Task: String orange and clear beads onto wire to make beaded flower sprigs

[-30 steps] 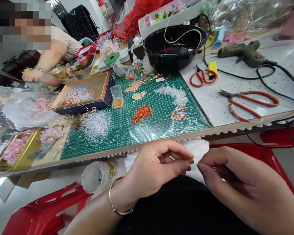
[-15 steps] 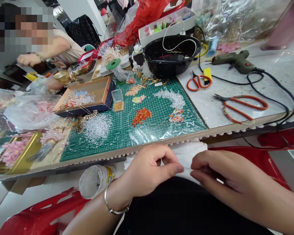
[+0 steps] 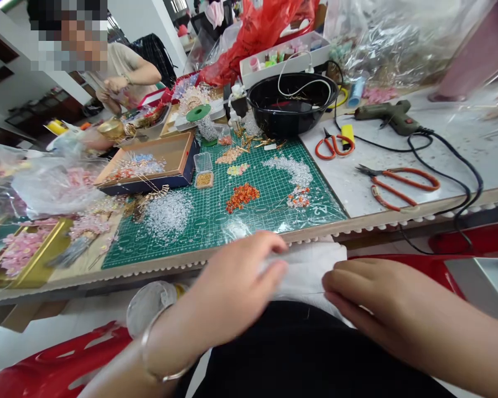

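My left hand (image 3: 232,284) hovers just below the table's edge, smeared by motion, its fingertips over a white cloth (image 3: 311,265) on my lap. My right hand (image 3: 369,296) rests on the lap to the right, thumb and forefinger pinched together at the cloth's edge; what they hold is too thin to make out. A bracelet circles my left wrist. Above my hands lies a green cutting mat (image 3: 216,218) with a heap of orange beads (image 3: 241,195) and heaps of clear beads (image 3: 168,213).
Orange-handled pliers (image 3: 398,185), orange scissors (image 3: 334,145), a glue gun (image 3: 388,115) with its black cable and a black bowl (image 3: 290,105) occupy the table's right. A wooden box (image 3: 166,157) and a gold tray (image 3: 37,265) sit left. A co-worker (image 3: 124,72) works far left. A plastic jar (image 3: 149,301) lies below.
My left hand has let go of the pinch it shared with the right and swept left and up towards the table's edge. The view has tilted upward. The co-worker has raised both hands.
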A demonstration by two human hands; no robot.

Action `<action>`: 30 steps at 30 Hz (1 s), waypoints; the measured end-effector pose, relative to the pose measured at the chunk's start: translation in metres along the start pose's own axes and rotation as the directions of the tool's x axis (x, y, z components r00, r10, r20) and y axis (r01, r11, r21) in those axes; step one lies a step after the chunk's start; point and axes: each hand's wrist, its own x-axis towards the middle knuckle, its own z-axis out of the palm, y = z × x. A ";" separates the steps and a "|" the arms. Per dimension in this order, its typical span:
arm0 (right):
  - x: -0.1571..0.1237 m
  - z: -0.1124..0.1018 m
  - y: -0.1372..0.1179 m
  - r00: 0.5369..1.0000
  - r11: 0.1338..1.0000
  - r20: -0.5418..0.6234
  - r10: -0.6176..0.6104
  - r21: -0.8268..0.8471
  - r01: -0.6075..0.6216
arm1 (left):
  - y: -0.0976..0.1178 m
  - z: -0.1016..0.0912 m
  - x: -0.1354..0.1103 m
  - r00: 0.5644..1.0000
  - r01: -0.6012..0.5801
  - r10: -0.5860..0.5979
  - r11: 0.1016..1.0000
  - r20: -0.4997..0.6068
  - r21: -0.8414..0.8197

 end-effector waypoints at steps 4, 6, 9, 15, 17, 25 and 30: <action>0.013 -0.003 -0.011 0.998 0.995 0.022 -0.066 -0.074 0.067 | 0.015 0.025 0.024 0.910 0.183 0.017 0.880 0.414 -0.439; 0.013 -0.011 -0.009 0.999 0.997 -0.001 -0.047 -0.064 0.047 | 0.008 0.033 0.032 0.871 0.324 0.026 0.721 0.491 -0.612; 0.012 -0.018 -0.001 1.000 0.997 0.002 0.012 0.077 -0.012 | -0.001 0.042 0.037 0.860 0.387 0.053 0.580 0.507 -0.717; 0.018 -0.007 0.020 0.890 0.739 -0.038 0.455 0.574 -0.353 | 0.001 0.045 0.051 0.973 0.225 -0.099 0.177 0.210 -0.958; 0.023 0.001 0.018 0.907 0.625 0.136 0.398 0.684 -0.376 | 0.003 0.044 0.056 0.980 0.146 -0.155 0.110 0.129 -0.983; 0.041 0.028 -0.008 0.891 0.480 0.355 0.282 0.752 -0.452 | 0.006 0.049 0.063 0.976 0.097 -0.204 0.080 0.079 -0.992; 0.037 0.038 -0.004 0.918 0.639 0.250 0.307 0.661 -0.394 | 0.001 0.048 0.064 0.974 0.035 -0.225 0.143 0.002 -0.989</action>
